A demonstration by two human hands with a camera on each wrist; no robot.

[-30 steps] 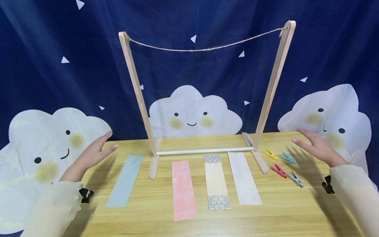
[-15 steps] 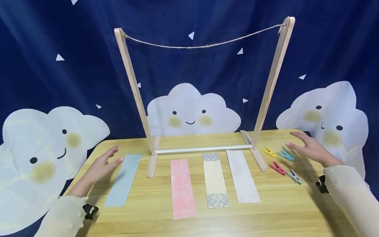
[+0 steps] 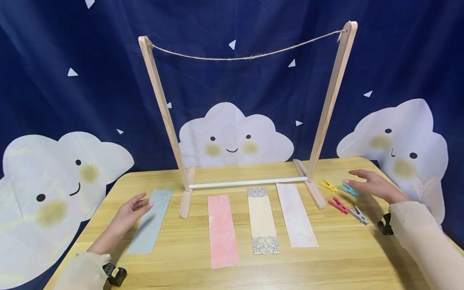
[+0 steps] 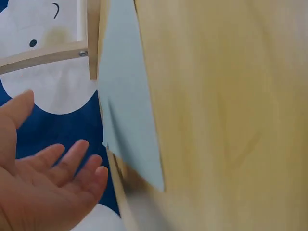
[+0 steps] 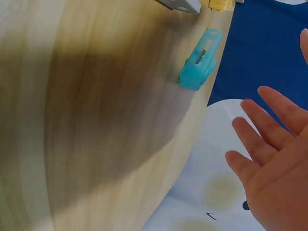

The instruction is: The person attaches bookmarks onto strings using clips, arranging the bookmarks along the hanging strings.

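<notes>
My left hand hovers with relaxed, slightly bent fingers over the left edge of a pale blue paper strip. In the left wrist view its palm shows bare beside the same strip. At the right, my right hand hangs in the air, its fingers loosely spread and holding nothing. Its thumb overlaps a blue clothespin in the head view. Close by lie a yellow clothespin, a red clothespin and a grey clothespin. The right wrist view shows the blue clothespin apart from the fingers.
A wooden frame stands at the back, with a twine line sagging between its posts and a white rod low down. Before it lie a pink strip, a cream patterned strip and a white strip.
My left hand has come down and right to the pale blue strip. My right hand has moved left and lower towards the blue clothespin. The strips and clothespins stay put.
</notes>
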